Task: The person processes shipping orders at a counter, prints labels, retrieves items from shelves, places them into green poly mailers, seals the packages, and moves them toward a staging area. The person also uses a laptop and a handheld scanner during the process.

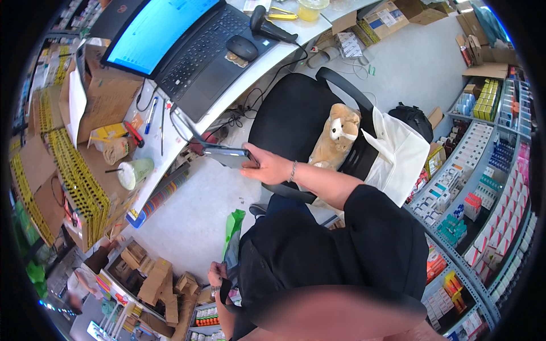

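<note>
My right hand (268,163), with a bracelet at its wrist, is closed around a phone (227,153), seen nearly edge-on beside the desk. Lower and to the left, my left hand (216,273) has its fingers closed on a green and see-through plastic bag (231,228) that stands upward beside my dark clothing. A black strap (226,290) hangs by that wrist. Nearest the right hand is a black office chair (282,108), on which a tan plush dog (336,136) lies with a white garment (398,148) draped beside it.
On the white desk are a laptop (196,65), a mouse (242,48), a barcode scanner (270,26) and a drink cup (136,173). Cables (242,111) hang below. Shelves of boxed goods (455,165) line the right. Cardboard (156,282) is piled lower left, near another person (84,281).
</note>
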Demonstrator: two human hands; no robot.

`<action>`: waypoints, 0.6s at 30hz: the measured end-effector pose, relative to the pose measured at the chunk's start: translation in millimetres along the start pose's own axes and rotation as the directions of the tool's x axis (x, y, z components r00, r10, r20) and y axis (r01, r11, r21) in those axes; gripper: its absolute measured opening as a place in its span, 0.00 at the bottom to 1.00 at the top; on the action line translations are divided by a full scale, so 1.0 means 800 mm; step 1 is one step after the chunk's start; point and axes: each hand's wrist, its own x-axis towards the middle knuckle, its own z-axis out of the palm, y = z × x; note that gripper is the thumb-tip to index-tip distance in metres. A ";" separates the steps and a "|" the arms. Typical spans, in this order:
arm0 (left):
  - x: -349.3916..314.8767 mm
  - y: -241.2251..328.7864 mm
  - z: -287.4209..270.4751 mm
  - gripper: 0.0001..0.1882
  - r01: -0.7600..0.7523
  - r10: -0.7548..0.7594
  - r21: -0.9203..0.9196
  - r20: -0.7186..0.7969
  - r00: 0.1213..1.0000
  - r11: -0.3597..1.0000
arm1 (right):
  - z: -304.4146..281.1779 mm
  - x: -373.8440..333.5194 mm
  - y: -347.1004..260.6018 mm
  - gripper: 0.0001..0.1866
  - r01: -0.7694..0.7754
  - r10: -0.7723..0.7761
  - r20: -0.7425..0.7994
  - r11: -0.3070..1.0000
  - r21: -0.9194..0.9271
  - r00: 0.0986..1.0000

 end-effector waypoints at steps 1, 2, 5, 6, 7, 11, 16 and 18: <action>0.006 0.006 0.001 0.14 -0.054 0.054 0.011 0.003 0.999 0.998 | -0.005 -0.004 0.005 0.16 -0.047 0.047 -0.004 0.999 -0.003 0.999; 0.004 0.011 0.001 0.14 -0.018 0.015 0.082 0.037 0.999 0.996 | -0.007 -0.008 0.022 0.15 -0.012 0.014 -0.024 0.997 0.076 1.000; 0.009 0.033 0.005 0.14 0.112 -0.139 0.224 0.107 0.985 0.968 | -0.015 -0.023 0.055 0.21 -0.017 0.030 -0.099 0.992 0.127 0.995; 0.008 0.036 0.010 0.14 0.143 -0.178 0.245 0.125 0.976 0.959 | -0.022 -0.025 0.064 0.25 -0.016 0.027 -0.065 0.987 0.161 0.997; 0.015 0.036 0.010 0.14 0.143 -0.183 0.251 0.145 0.972 0.957 | -0.025 -0.029 0.073 0.30 -0.012 0.022 -0.049 0.980 0.198 0.999; 0.039 0.042 0.011 0.15 0.120 -0.160 0.206 0.194 0.968 0.971 | -0.049 -0.042 0.104 0.35 0.000 0.001 -0.035 1.000 0.028 0.999; 0.064 0.040 0.015 0.15 0.108 -0.146 0.188 0.202 0.969 0.976 | -0.072 -0.051 0.137 0.39 -0.072 0.070 -0.106 0.997 -0.020 0.992; 0.071 0.034 0.015 0.15 0.111 -0.146 0.177 0.196 0.970 0.978 | -0.073 -0.051 0.152 0.40 -0.030 0.015 -0.170 0.996 -0.085 0.985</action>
